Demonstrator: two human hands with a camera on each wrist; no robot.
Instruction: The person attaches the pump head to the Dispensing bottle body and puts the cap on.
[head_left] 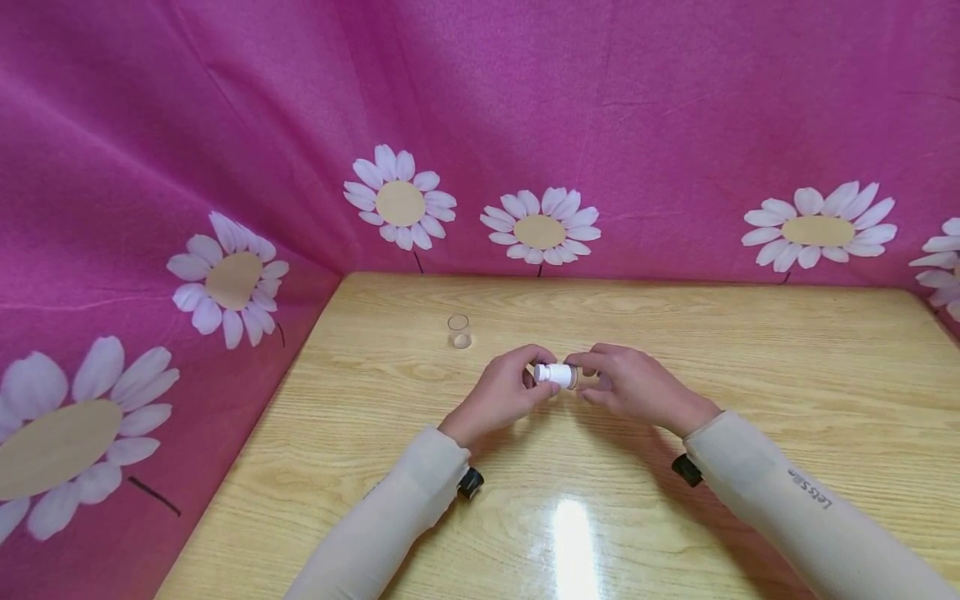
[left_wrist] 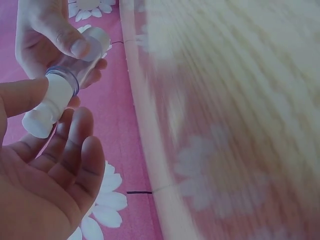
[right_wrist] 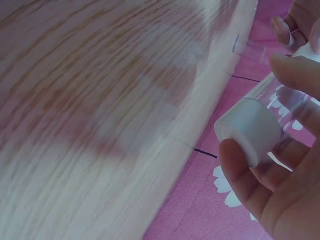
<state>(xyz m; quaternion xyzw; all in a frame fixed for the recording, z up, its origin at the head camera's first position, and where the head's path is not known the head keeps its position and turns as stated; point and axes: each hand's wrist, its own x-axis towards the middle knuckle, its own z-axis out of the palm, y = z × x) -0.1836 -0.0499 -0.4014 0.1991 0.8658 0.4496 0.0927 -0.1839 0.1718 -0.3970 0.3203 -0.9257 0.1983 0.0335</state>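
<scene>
I see a glossy light wooden table (head_left: pixel 750 400), varnished enough to mirror a lamp, backed by matt pink flower-printed cloth (head_left: pixel 225 125); the small clear plastic bottle (head_left: pixel 558 375) wears matt white plastic caps, beside a clear glass-like cup (head_left: pixel 459 331).

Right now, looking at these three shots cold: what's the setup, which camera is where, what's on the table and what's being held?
No machine here: a person works with two bare hands. The wide picture comes from a camera on the person's head, looking down at a wooden table walled with pink daisy cloth. The other two come from cameras strapped to each wrist, so they show the same work up close and tilted.

The left hand and right hand together hold a small clear vial with white caps at both ends, above the table. The left wrist view shows the left fingers around one white cap; the right wrist view shows the other cap.

A small empty-looking clear cup stands on the table, apart.
</scene>
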